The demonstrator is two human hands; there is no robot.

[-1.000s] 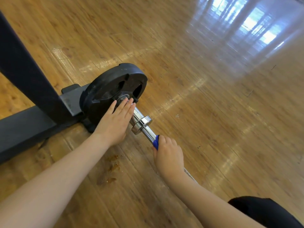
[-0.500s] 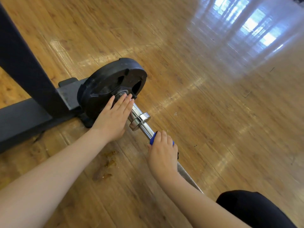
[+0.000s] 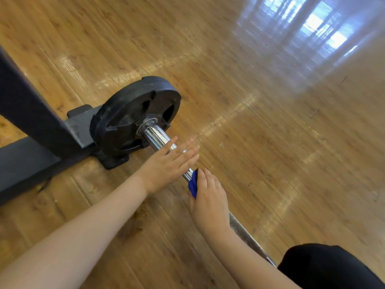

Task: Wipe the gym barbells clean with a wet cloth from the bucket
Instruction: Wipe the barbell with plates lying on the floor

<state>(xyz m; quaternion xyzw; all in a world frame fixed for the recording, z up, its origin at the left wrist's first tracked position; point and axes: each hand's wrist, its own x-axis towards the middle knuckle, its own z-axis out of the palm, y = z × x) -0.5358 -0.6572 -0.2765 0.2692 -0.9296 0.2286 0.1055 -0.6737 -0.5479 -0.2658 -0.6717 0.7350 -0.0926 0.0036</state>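
Your right hand point(image 3: 209, 202) curls around a blue cloth point(image 3: 193, 184) on the chrome barbell point(image 3: 156, 136) at frame centre. Your left hand point(image 3: 166, 166) lies flat, fingers straight, over the sleeve. No writing is readable on the black plate point(image 3: 125, 113).

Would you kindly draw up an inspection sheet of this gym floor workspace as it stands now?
Surface: glossy wooden floor, brownish stain beneath the left forearm.
Job's things: chrome barbell bar lying low, round black weight plate on its end; blue cloth wrapped on the bar.
Clutter: nothing seen.
Hands: left hand flat, fingers straight over the bar; right hand grips the cloth.
Cables: nothing seen.
Surroundings: dark metal rack frame beside the plate; window glare on the floor.
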